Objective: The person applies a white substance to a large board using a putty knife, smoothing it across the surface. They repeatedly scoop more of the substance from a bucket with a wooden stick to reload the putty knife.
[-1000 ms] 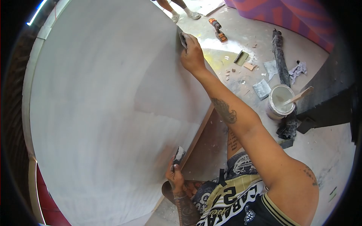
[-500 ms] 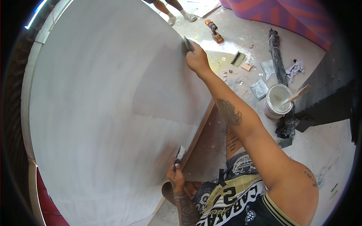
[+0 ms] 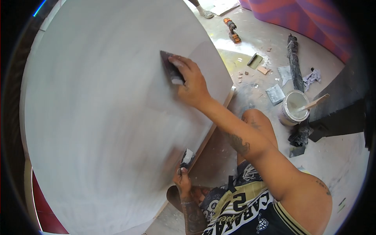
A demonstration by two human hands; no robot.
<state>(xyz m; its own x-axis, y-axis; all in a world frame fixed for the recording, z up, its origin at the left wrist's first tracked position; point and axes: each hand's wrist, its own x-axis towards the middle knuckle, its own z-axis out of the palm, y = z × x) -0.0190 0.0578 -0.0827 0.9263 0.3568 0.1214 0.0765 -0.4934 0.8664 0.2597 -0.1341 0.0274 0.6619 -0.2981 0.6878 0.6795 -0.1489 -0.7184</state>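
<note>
My right hand point(image 3: 192, 84) grips a dark, flat putty spreader point(image 3: 172, 70), its blade laid against the large pale panel point(image 3: 98, 98). A slightly darker smooth patch shows on the panel around that hand. Lower down, near the panel's wooden edge, my left hand point(image 3: 182, 181) is closed around the handle of a putty knife point(image 3: 187, 157). White paste coats the knife's blade, which points upward.
An open bucket point(image 3: 294, 105) with a wooden stick point(image 3: 316, 102) stands on the right. Around it lie a black wrapped roll point(image 3: 294, 62), a rag point(image 3: 312, 78), a grey square pad point(image 3: 275, 94) and an orange drill point(image 3: 232, 30). Another person's foot point(image 3: 205, 13) shows at the top.
My right hand has brought the spreader from the panel's upper right edge down and left onto its face. My left hand still holds the putty knife in about the same place.
</note>
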